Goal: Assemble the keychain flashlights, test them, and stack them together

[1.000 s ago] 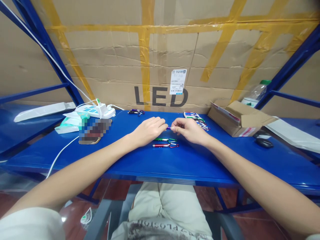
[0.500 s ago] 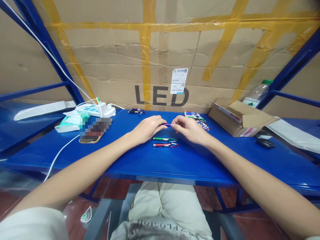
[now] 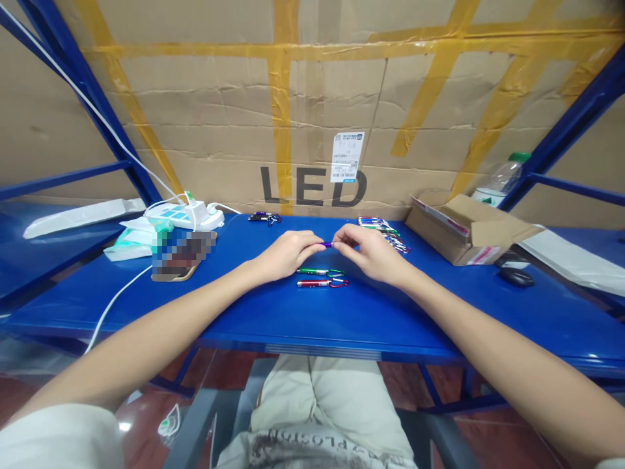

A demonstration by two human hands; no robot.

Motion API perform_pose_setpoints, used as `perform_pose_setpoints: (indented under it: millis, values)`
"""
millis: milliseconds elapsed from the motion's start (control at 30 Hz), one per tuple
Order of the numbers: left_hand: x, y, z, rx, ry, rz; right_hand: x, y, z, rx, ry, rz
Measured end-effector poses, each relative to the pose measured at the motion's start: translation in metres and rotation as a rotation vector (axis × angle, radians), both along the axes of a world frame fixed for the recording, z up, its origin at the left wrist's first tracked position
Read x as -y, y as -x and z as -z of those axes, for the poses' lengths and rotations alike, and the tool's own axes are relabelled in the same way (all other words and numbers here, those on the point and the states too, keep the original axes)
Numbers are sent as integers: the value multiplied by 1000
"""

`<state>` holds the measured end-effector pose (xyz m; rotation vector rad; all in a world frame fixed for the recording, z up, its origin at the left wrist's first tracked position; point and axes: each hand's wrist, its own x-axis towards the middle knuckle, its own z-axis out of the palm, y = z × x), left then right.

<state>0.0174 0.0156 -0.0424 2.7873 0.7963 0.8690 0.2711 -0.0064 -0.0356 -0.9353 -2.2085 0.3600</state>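
Note:
My left hand (image 3: 288,254) and my right hand (image 3: 366,251) meet over the middle of the blue table (image 3: 342,312). Both pinch a small purple keychain flashlight (image 3: 327,244) between their fingertips, one at each end. Just in front of the hands lie a green keychain flashlight (image 3: 319,271) and a red keychain flashlight (image 3: 322,283), each with a carabiner clip. Behind my right hand is a heap of several more coloured flashlights (image 3: 385,231).
A few dark flashlights (image 3: 263,218) lie at the back near the cardboard wall (image 3: 312,117). A power strip (image 3: 183,213) with white cable, tissue packs (image 3: 137,238) and a blurred object sit left. An open cardboard box (image 3: 469,228), a bottle (image 3: 498,182) and a mouse (image 3: 515,277) sit right.
The hands have stayed together on the purple flashlight, its visible part shifting slightly between the fingertips. The view has shifted a little.

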Motion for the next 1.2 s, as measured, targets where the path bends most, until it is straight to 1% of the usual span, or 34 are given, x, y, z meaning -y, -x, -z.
perform_pose_setpoints:
  millis: [67,133,167,300,367,533,600,667,767,967,1100,1200]
  values:
    - [1,-1,0,4,25,-2,0,-1,0,30,-56,-7]
    - [1,0,0,-6,-4,-8,0,-1,0,6,-13,-10]
    - [2,0,0,-22,-38,-10,-1,-1,0,-23,49,-11]
    - [3,3,2,-124,-232,-7,-4,2,2,-181,402,-52]
    - [3,4,3,-165,-334,-10,-5,3,2,-261,550,-67]
    - [4,2,1,-252,-612,-32,-6,2,-2,-450,934,-41]
    - [5,2,-2,-275,-692,-30,-7,1,-4,-498,1059,-50]
    - [7,1,-5,-281,-725,-31,-7,-1,-6,-526,1133,-91]
    - [7,1,-7,-249,-715,-34,-7,-2,-6,-547,1143,-149]
    - [3,3,-2,-214,-697,-71,-8,0,2,-591,1076,-128]
    - [1,4,0,-182,-578,-89,-10,1,8,-578,983,-132]
    - [1,5,1,-147,-435,-83,-10,3,10,-534,881,-121]
